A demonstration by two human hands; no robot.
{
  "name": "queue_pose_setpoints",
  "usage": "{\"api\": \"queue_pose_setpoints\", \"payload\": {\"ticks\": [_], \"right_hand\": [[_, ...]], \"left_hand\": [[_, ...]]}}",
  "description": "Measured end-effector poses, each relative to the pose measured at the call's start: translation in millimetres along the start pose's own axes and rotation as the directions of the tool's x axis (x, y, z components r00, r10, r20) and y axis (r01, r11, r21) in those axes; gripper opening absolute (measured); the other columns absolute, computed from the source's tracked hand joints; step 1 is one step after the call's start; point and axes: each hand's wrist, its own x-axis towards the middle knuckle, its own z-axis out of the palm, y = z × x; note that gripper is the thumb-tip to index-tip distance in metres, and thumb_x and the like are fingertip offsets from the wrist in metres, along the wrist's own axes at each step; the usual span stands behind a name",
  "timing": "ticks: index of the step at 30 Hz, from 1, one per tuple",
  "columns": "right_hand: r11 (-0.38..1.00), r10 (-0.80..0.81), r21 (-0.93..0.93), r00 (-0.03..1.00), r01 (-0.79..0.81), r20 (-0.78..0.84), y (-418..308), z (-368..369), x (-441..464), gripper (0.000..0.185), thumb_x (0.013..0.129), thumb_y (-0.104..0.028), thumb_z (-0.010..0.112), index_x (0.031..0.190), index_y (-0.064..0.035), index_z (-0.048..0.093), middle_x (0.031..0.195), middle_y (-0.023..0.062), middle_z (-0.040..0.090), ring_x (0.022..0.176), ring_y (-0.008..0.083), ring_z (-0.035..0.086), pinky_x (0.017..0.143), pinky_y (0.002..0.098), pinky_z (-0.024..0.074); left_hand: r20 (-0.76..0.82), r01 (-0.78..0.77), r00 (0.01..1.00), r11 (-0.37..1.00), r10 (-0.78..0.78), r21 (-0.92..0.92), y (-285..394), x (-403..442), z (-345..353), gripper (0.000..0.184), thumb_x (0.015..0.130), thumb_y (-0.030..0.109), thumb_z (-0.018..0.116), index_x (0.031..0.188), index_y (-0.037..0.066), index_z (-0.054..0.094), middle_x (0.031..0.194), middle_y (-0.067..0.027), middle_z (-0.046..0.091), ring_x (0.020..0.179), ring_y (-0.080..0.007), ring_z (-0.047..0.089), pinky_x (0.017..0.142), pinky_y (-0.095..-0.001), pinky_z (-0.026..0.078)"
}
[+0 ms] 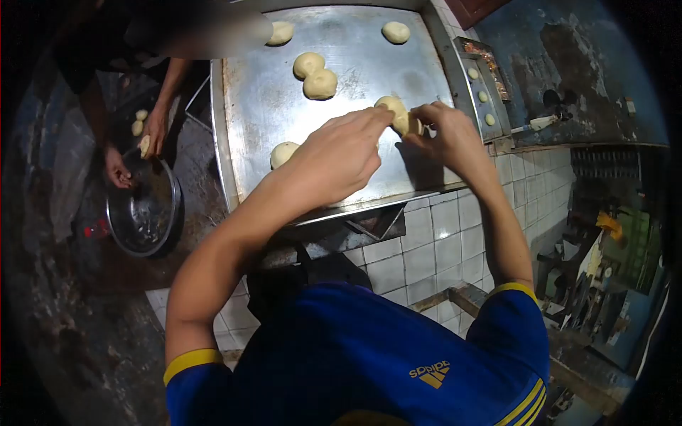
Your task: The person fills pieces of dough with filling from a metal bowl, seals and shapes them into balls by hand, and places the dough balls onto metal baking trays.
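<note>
Both hands meet at pale dough balls point(393, 108) near the right front of a metal baking tray point(249, 92). My left hand point(344, 153) reaches across from the left, its fingers closed together against the dough. My right hand point(449, 135) comes from the other side, thumb and fingers pinched on the dough's right edge. The fingers partly hide the dough there. A pair of touching dough balls point(320, 84) lies farther back. One more dough ball point(284, 154) sits beside my left forearm, partly covered by it. Another round dough ball point(396, 32) rests at the back right.
At left, a co-worker's hand point(155, 131) holds a small dough piece above a metal bowl point(144, 252). A narrow tray point(503, 117) with several small dough balls stands at right. White wall tiles point(419, 234) run below the tray's front edge.
</note>
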Motion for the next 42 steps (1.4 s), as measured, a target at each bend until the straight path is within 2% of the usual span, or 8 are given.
{"api": "queue_pose_setpoints", "payload": {"ticks": [7,9,13,15,29,36,39,42], "right_hand": [[0.994,-0.063,-0.094,0.995,0.055,-0.082,-1,26,-1,0.026,0.085,-0.020,0.076,0.096,0.0018,0.071,0.092,0.0222,0.071,0.085,0.0395,0.071,0.076,0.0481,0.0571],[0.894,-0.003,0.416,0.926,-0.167,0.378,-3,-13,-4,0.036,0.086,-0.020,0.074,0.112,0.0052,0.072,0.103,0.0150,0.077,0.085,0.0202,0.074,0.080,0.0338,0.0582],[0.447,-0.108,0.874,0.958,-0.192,0.266,-49,-28,-44,0.041,0.091,-0.014,0.080,0.125,0.0058,0.068,0.111,0.0096,0.075,0.102,0.0138,0.071,0.092,0.0289,0.0556],[0.220,-0.072,0.975,0.996,-0.040,0.057,-84,-16,-54,0.045,0.089,-0.009,0.081,0.129,0.0057,0.066,0.117,0.0112,0.073,0.109,0.0167,0.070,0.095,0.0303,0.0562],[0.508,0.211,0.820,0.884,0.265,-0.417,-414,118,70,0.017,0.094,-0.010,0.079,0.100,0.0027,0.069,0.091,0.0029,0.071,0.085,0.0073,0.064,0.077,0.0240,0.0520],[0.311,-0.346,0.950,0.935,0.033,0.081,-519,133,98,0.021,0.098,-0.017,0.075,0.103,0.0036,0.075,0.094,0.0038,0.069,0.083,0.0085,0.062,0.072,0.0233,0.0471],[0.808,-0.482,0.510,0.829,0.295,0.284,-558,160,126,0.032,0.103,-0.026,0.067,0.125,-0.0038,0.075,0.084,0.0114,0.060,0.078,0.0201,0.058,0.071,0.0324,0.0451],[0.855,-0.420,0.499,0.752,0.140,0.508,-567,225,172,0.047,0.105,-0.043,0.062,0.128,-0.0035,0.073,0.098,0.0226,0.067,0.092,0.0348,0.066,0.084,0.0432,0.0512]], "left_hand": [[0.218,-0.005,0.976,0.999,-0.003,0.037,-35,44,43,0.056,0.089,0.003,0.052,0.144,-0.009,0.046,0.137,-0.0297,0.061,0.124,-0.0456,0.061,0.105,-0.0505,0.050],[0.316,0.097,0.943,0.995,-0.099,0.023,-25,49,30,0.058,0.089,0.001,0.050,0.146,-0.007,0.045,0.134,-0.0308,0.062,0.120,-0.0474,0.063,0.103,-0.0513,0.051],[0.324,0.264,0.922,0.956,-0.211,-0.128,-25,41,8,0.049,0.095,0.007,0.052,0.142,-0.003,0.051,0.125,-0.0262,0.069,0.116,-0.0407,0.068,0.102,-0.0458,0.052],[0.171,0.317,0.930,0.477,-0.325,-0.820,-12,24,-10,0.038,0.103,0.019,0.052,0.135,0.003,0.061,0.132,-0.0169,0.069,0.119,-0.0274,0.067,0.102,-0.0392,0.052],[-0.835,0.051,0.324,0.890,-0.445,-0.454,-59,-198,-166,0.054,0.113,0.042,0.048,0.080,0.001,0.060,0.062,-0.0078,0.055,0.060,-0.0160,0.057,0.057,-0.0357,0.043],[-0.598,-0.260,0.379,0.539,-0.706,-0.801,-137,-359,-217,0.024,0.104,0.029,0.066,0.104,0.006,0.059,0.110,-0.0088,0.068,0.084,-0.0130,0.068,0.077,-0.0264,0.058],[-0.624,0.092,0.687,0.897,-0.372,-0.433,-140,-432,-201,0.043,0.082,0.014,0.086,0.117,0.002,0.064,0.111,-0.0115,0.073,0.096,-0.0249,0.073,0.084,-0.0370,0.058],[-0.642,0.094,0.352,0.708,-0.681,-0.700,-157,-470,-159,0.034,0.078,0.009,0.085,0.106,-0.001,0.070,0.097,-0.0125,0.076,0.093,-0.0262,0.074,0.085,-0.0389,0.058]]}}
